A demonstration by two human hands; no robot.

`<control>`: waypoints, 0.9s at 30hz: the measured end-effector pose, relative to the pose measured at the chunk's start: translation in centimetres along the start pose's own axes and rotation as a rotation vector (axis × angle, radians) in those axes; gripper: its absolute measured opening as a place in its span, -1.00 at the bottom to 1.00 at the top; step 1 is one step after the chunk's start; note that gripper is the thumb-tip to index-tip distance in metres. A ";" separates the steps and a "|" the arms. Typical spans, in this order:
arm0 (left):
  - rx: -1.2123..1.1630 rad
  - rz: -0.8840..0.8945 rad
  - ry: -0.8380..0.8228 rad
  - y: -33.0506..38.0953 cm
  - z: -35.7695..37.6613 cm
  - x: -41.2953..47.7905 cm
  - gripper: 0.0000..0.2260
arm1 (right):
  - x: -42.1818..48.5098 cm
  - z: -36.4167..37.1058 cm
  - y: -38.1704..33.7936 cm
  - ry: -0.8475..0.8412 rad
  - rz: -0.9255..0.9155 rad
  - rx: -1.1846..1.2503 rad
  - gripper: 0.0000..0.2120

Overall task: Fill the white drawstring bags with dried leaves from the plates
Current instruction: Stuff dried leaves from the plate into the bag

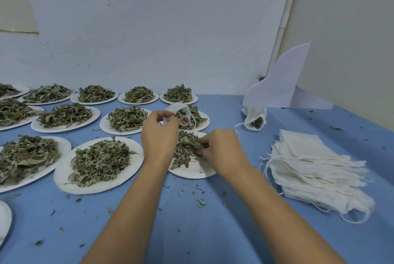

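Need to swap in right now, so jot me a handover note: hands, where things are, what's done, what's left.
Left hand holds an open bag, with leaves showing at its mouth, above the plates.
Right hand pinches leaves on the near plate, just below the bag.
Done: one filled bag lies by the white stand, its mouth not drawn shut.
Left: finish this bag. A stack of empty bags lies at the right, and the other plates are heaped with leaves.
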State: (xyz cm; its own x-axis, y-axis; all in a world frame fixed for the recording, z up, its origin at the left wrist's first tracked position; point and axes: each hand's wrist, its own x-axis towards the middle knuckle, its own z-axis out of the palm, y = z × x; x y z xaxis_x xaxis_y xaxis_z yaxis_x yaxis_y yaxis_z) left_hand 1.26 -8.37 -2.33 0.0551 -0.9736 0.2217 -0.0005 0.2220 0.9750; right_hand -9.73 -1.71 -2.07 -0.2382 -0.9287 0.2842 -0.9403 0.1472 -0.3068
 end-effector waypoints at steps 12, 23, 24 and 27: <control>0.051 0.080 -0.067 0.3 0.6 -0.9 -0.93 | 0.9 -2.6 0.4 0.161 0.255 0.941 -0.78; -0.029 0.037 -0.159 0.6 1.7 -1.9 -0.86 | 0.6 -1.5 0.8 0.157 0.297 0.972 -0.88; -0.052 0.012 -0.192 0.6 1.8 -1.9 -0.85 | 0.6 -1.5 0.9 0.166 0.301 0.969 -0.87; -0.083 -0.014 -0.301 0.7 1.7 -1.9 -0.83 | 0.7 -1.6 1.3 0.185 0.315 0.975 -0.83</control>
State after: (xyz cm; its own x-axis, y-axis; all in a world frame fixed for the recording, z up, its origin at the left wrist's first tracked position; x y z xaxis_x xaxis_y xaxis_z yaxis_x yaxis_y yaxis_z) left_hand -0.55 -6.47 -2.03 -0.2434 -0.9461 0.2135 0.0802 0.1997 0.9766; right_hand -11.46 -1.63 -0.80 -0.5493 -0.8174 0.1735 -0.2445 -0.0413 -0.9688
